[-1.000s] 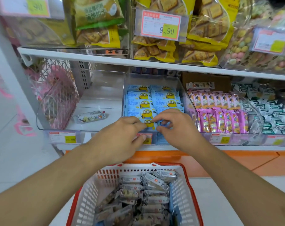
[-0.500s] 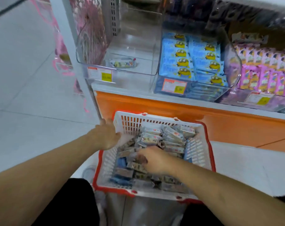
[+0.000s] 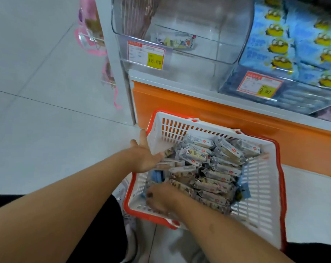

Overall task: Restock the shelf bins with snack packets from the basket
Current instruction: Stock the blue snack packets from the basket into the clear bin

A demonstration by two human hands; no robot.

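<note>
A white basket with a red rim stands on the floor below the shelf, full of grey-silver snack packets. My left hand holds the basket's left wall, thumb inside and fingers outside. My right hand reaches into the near left corner, fingers dug down among the packets and hidden. Above, a clear shelf bin with a 15.80 tag holds a single packet of the same kind. Beside it is a bin of blue cartoon packets.
The orange shelf base runs right behind the basket. A white shelf upright stands at the left, with pink hanging goods beyond it. Pale floor tiles lie to the left. A purple-packet bin shows at the far right edge.
Both hands left the blue-packet bin and dropped to the basket. The left took the basket's left wall; the right moved over the packets toward the near left corner. The view tilted down.
</note>
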